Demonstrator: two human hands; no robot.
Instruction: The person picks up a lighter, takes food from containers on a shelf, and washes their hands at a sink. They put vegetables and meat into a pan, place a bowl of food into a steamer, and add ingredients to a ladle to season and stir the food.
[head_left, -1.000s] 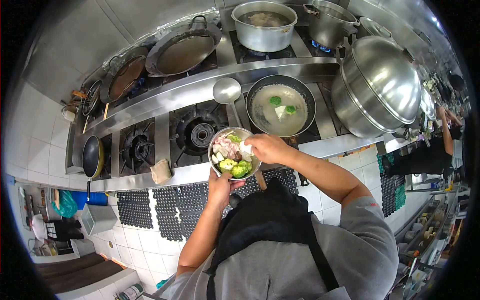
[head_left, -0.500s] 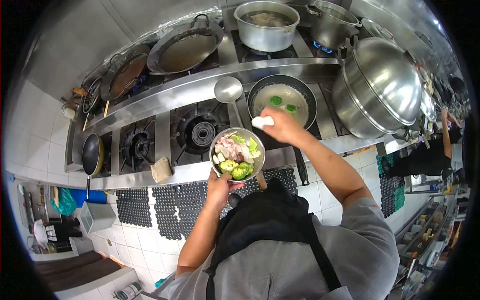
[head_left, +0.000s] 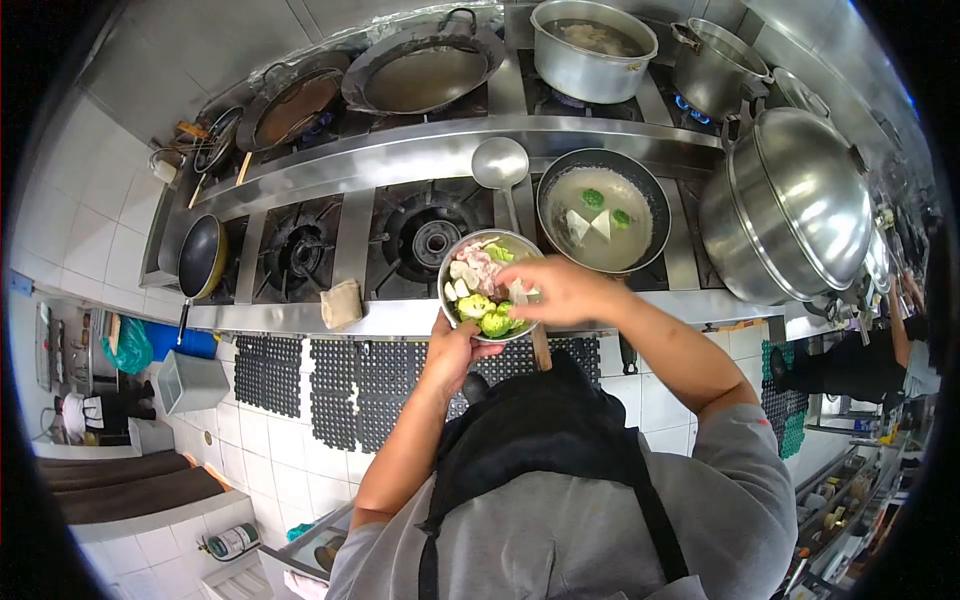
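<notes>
My left hand [head_left: 460,345] holds a metal bowl [head_left: 446,262] from its lower left side. Inside the bowl are pale meat pieces [head_left: 474,265], green leaves and broccoli [head_left: 494,322]. My right hand [head_left: 560,290] reaches over the bowl's right side, fingers bent at the food; whether they grip a piece is hidden. Just beyond, a black pan [head_left: 660,215] holds cloudy liquid with two green florets [head_left: 592,199] and white pieces [head_left: 600,225]. A ladle [head_left: 500,164] lies between the bowl and the pan, its handle toward me.
Large pots [head_left: 594,72] and woks [head_left: 425,80] stand on the rear burners, one over a blue flame. At the right is a domed steamer [head_left: 785,205]. A folded cloth [head_left: 341,304] and a small pan [head_left: 203,257] sit left. Another person [head_left: 850,365] stands far right.
My right hand has moved from above the pan back to the bowl. White pieces now lie in the pan. The view has shifted, so the stove appears farther right.
</notes>
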